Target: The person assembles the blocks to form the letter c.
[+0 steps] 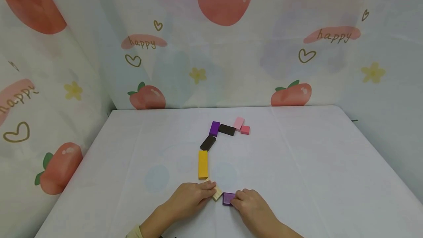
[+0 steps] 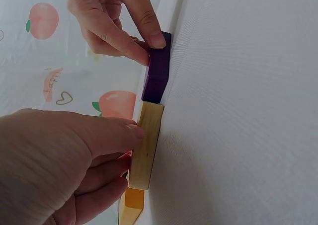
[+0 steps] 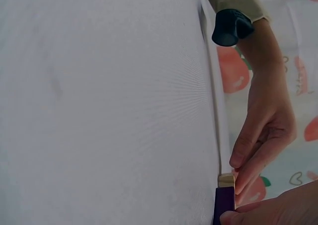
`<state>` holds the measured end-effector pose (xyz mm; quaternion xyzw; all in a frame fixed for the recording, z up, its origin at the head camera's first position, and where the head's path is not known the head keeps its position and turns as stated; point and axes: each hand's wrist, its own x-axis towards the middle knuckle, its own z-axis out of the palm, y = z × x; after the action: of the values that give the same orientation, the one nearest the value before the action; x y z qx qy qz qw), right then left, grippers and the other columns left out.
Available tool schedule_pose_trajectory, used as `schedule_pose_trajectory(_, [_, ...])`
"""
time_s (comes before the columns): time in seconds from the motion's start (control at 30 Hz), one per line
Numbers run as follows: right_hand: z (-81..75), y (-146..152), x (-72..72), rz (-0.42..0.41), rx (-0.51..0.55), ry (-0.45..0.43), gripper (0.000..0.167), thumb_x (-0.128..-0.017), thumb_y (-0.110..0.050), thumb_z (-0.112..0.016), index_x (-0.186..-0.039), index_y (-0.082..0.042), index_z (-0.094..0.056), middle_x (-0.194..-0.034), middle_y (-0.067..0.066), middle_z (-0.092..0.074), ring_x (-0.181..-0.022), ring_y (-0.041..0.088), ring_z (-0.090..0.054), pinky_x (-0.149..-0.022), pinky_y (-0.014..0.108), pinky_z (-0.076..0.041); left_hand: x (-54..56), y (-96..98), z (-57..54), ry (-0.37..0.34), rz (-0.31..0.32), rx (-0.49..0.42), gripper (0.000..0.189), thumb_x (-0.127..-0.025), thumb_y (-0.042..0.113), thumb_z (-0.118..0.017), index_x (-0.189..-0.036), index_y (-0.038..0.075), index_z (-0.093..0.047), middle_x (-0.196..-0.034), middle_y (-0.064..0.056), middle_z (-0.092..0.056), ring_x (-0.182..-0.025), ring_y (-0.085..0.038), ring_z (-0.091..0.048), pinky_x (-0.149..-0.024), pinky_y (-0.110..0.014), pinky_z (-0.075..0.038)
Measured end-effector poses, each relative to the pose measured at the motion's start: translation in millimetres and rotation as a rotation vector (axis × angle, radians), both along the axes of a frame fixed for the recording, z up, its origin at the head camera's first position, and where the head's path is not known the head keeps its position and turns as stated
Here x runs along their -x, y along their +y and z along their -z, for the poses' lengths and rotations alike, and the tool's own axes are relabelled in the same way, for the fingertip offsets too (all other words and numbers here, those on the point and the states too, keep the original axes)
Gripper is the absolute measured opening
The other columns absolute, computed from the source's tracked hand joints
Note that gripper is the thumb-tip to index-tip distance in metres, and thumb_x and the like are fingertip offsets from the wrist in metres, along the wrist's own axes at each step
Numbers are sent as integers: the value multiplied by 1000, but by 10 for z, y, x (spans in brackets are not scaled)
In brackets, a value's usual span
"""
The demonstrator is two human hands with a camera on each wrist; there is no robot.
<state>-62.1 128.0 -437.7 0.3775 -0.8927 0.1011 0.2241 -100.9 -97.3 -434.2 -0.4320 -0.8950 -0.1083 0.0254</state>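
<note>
A: From the head view, what do we see on the white tabletop (image 1: 307,179)?

B: We see the left hand (image 1: 189,200) gripping a pale wooden rectangular block (image 1: 217,194) near the front, and the right hand (image 1: 256,208) pinching a flat purple rectangular block (image 1: 227,198) just beside it. Beyond stand a long yellow block (image 1: 203,164), two black blocks (image 1: 208,143) with a second purple block (image 1: 214,128) between them, then two pink blocks (image 1: 238,123).

A: And from the left wrist?

B: We see the left thumb on the pale block's face, fingers behind, the yellow block past its lower end.

A: Right wrist?

B: We see the right thumb on the nearer purple block, the pale block's end showing beyond.
</note>
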Motion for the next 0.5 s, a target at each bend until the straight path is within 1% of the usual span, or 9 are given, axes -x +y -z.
schedule_pose_trajectory(0.17, [-2, 6, 10, -7, -2, 0, 12, -63, -2, -76, -72, -8, -71, -72, -5, -55, -62, 9, -48, -55, 21, -41, 15, 6, -1, -14, -6, -2, 29, -89, 19, -61, -117, 13, -65, -124, 5, -56, -113, -5, -51, -82, -23, -48])
schedule_pose_trajectory(0.23, [-12, 14, 15, -16, 12, -40, 13, -63, -3, -77, -74, -8, -71, -73, -5, -55, -63, 9, -48, -55, 21, -41, 17, 10, -9, -20, -11, -14, 28, -89, 19, -62, -116, 13, -66, -123, 5, -57, -112, -4, -51, -82, -23, -48])
schedule_pose_trajectory(0.3, [-31, 27, 23, -26, 32, -117, 14, -65, -7, -78, -77, -7, -71, -75, -5, -55, -66, 8, -49, -56, 21, -43, 15, 15, -20, -26, -19, -37, 27, -88, 19, -62, -114, 13, -67, -121, 5, -58, -110, -4, -53, -82, -23, -48])
schedule_pose_trajectory(0.43, [-83, 52, 51, -36, 64, -306, 18, -70, -16, -79, -84, -7, -72, -78, -7, -55, -70, 5, -50, -60, 22, -45, 13, 24, -33, -31, -31, -97, 24, -88, 19, -62, -110, 12, -69, -116, 5, -61, -106, -4, -55, -81, -22, -48])
schedule_pose_trajectory(0.5, [-111, 59, 70, -35, 64, -365, 20, -73, -19, -77, -87, -7, -72, -79, -7, -56, -71, 4, -50, -62, 22, -46, 17, 24, -32, -25, -33, -128, 23, -88, 19, -62, -109, 12, -69, -114, 4, -63, -105, -5, -57, -81, -23, -48])
